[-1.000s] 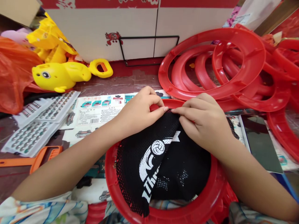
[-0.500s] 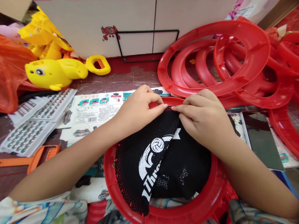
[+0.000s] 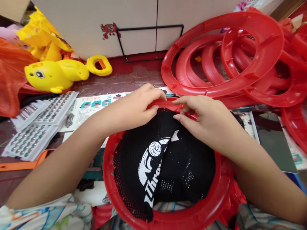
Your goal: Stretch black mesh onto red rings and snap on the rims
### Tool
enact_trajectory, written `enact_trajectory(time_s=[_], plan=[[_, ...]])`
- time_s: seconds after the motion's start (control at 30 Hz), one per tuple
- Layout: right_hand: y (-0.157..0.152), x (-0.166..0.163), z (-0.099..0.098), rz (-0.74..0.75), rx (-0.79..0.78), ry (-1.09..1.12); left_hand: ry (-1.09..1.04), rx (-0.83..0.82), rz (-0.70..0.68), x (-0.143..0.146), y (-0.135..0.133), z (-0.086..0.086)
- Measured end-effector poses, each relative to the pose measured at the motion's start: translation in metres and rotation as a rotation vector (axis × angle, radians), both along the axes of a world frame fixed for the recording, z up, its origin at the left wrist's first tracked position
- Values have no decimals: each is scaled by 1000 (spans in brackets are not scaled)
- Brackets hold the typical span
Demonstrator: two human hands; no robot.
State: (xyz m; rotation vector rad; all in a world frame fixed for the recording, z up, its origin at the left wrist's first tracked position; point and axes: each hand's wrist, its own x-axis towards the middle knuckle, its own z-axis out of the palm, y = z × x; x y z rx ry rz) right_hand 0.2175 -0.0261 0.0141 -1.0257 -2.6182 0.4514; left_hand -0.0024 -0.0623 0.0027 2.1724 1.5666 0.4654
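A red plastic ring (image 3: 109,179) lies in front of me, its near side over my lap. Black mesh fabric (image 3: 129,159) with a white ball print and lettering is spread across it, its right part folded over. At the far rim, my left hand (image 3: 146,103) rests by the mesh edge, thumb and fingers apart, nothing seen between them. My right hand (image 3: 203,119) hovers over the mesh just right of it, thumb and forefinger parted. Its curled lower fingers are partly hidden.
More red rings (image 3: 220,86) are stacked at the back right, beside a dark flat panel (image 3: 273,140). Yellow toys (image 3: 56,75), trays of metal balls (image 3: 28,137) and an orange handle (image 3: 24,165) sit left. A black wire frame (image 3: 150,28) stands at the white box (image 3: 79,28).
Both hands were pinching the mesh edge at the far rim. Their fingers have parted and the hands moved slightly away from each other. The view has shifted a little.
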Motion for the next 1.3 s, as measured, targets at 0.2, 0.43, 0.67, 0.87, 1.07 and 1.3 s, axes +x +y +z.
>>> enact_trajectory(time_s=[0.2, 0.43, 0.67, 0.87, 1.07, 1.3], plan=[[-12, 3, 1, 84, 97, -145, -80, 109, -157, 8, 0, 1], [-21, 0, -1, 32, 113, -97, -94, 78, -56, 5, -3, 1], [-17, 6, 3, 77, 100, 11, -113, 181, -160, 12, -10, 1], [-7, 9, 4, 258, 186, 96, -252, 202, -9, 11, -7, -3], [-5, 8, -1, 226, 268, 98, -301, 126, 110, 13, -6, -1], [-2, 7, -9, 220, 331, 18, -293, 166, 119, 17, -4, -8]])
